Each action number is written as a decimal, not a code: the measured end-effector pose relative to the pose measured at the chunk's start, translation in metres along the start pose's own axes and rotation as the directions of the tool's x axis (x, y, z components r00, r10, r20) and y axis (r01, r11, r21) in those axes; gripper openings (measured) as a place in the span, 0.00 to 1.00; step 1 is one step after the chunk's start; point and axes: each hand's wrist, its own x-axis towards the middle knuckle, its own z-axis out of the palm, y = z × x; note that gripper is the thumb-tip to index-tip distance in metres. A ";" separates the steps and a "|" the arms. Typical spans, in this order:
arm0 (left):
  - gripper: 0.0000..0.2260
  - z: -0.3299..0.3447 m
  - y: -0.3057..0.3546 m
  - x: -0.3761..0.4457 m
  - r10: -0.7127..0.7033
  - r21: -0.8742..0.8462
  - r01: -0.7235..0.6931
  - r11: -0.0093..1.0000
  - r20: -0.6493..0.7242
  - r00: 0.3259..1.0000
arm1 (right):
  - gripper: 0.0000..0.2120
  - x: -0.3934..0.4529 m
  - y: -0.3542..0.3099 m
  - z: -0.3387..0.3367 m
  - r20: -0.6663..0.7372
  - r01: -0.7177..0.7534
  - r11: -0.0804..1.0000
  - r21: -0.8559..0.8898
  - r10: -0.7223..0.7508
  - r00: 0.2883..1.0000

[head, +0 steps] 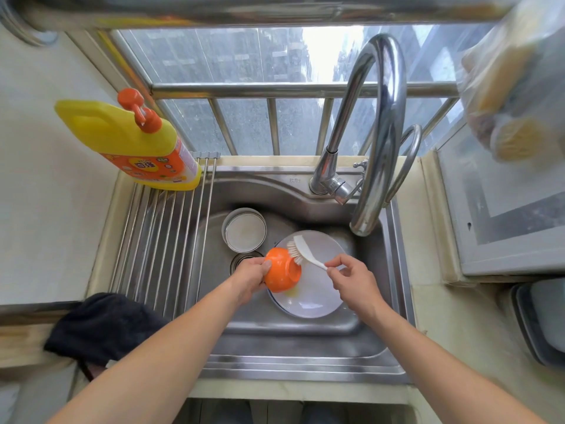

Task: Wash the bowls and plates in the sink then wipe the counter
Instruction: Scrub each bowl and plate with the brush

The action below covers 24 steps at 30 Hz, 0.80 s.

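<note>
My left hand (249, 278) grips an orange bowl (282, 274), turned so its underside faces right, over the steel sink (293, 335). My right hand (351, 278) pinches the handle of a white dish brush (304, 250), whose bristles touch the bowl's base. Under both lies a white plate (315, 296) on the sink floor, with a yellowish smear near the bowl. A metal bowl (244, 230) sits in the sink's back left part.
A yellow detergent bottle (134, 142) stands on a roll-up drying rack (162, 240) left of the sink. A dark cloth (101, 327) lies on the counter edge at left. The curved tap (377, 142) arches over the sink's right. A dark tray (538, 319) sits far right.
</note>
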 end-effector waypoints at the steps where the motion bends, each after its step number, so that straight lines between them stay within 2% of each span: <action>1: 0.14 0.002 0.000 0.001 -0.012 -0.020 0.012 1.000 -0.004 1.000 | 0.06 0.001 0.000 0.001 -0.024 -0.006 1.000 -0.006 0.006 1.000; 4: 0.14 0.006 0.000 0.000 -0.035 -0.089 0.033 0.996 -0.022 0.999 | 0.06 0.000 -0.003 0.005 0.057 0.040 0.998 0.042 -0.042 0.997; 8: 0.14 0.009 -0.002 -0.002 -0.045 -0.107 0.043 0.993 -0.016 0.999 | 0.06 0.003 0.000 0.002 -0.048 -0.007 0.997 -0.072 0.003 0.999; 12: 0.13 0.012 0.000 -0.001 -0.044 -0.204 0.038 0.978 -0.024 0.999 | 0.06 0.000 0.001 0.000 0.111 0.032 0.994 0.103 -0.043 0.993; 13: 0.13 0.012 0.001 0.000 -0.044 -0.204 0.040 0.978 -0.019 0.999 | 0.06 0.000 0.002 0.000 0.102 0.046 0.995 0.087 -0.055 0.993; 16: 0.11 0.017 0.002 -0.001 -0.046 -0.192 0.045 0.980 0.000 0.999 | 0.05 0.004 0.008 -0.001 -0.047 0.023 0.999 -0.044 -0.025 0.999; 18: 0.10 0.019 0.001 -0.001 -0.048 -0.190 0.047 0.981 -0.001 0.999 | 0.04 0.005 0.007 0.003 -0.033 0.028 1.000 -0.009 -0.028 0.999; 21: 0.10 0.015 0.000 0.003 -0.023 -0.131 0.019 0.991 -0.030 0.999 | 0.04 0.004 0.001 0.006 0.037 0.077 0.997 0.005 -0.077 0.996; 24: 0.08 0.006 -0.001 0.005 0.082 0.056 -0.082 0.995 0.001 0.997 | 0.05 0.009 0.005 0.000 -0.061 0.006 0.994 -0.110 -0.013 0.998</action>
